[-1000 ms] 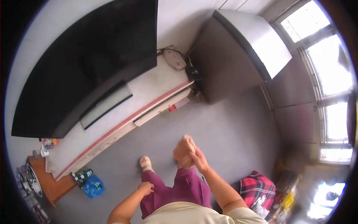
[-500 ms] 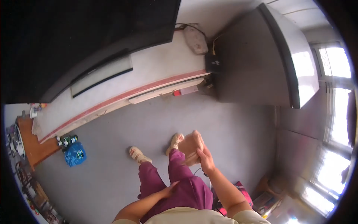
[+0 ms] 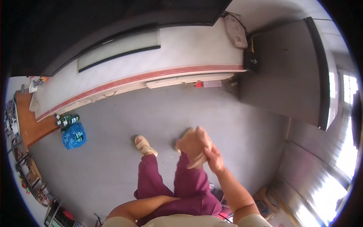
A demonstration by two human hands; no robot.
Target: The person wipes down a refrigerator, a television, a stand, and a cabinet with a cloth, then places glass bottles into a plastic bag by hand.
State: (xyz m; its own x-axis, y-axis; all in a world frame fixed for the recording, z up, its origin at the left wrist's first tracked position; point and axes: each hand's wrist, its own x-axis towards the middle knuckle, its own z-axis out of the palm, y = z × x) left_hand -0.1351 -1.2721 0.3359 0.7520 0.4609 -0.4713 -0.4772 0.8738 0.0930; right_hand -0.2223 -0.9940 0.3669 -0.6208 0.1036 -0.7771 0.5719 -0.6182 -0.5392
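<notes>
My right hand [image 3: 214, 158] grips a beige, soft-looking cloth item [image 3: 194, 145] by its right edge, in front of my right leg. The cloth is bunched and hangs above the floor, partly covering my right sandal. My left hand [image 3: 172, 198] rests low against my purple trousers [image 3: 153, 176], at the upper thigh; its fingers cannot be made out.
A long white cabinet [image 3: 196, 49] with a red edge stands ahead, under a large black television [image 3: 98, 22]. A grey appliance [image 3: 283, 72] is at the right. Green bottles [image 3: 69, 120] and a blue plastic bag [image 3: 74, 135] sit on the floor at left, by an orange-brown surface [image 3: 28, 123].
The view has turned to the right, and the bag and cabinet have shifted in it. My feet have stepped along. The cloth stays in my right hand; my left hand has moved in across my thigh.
</notes>
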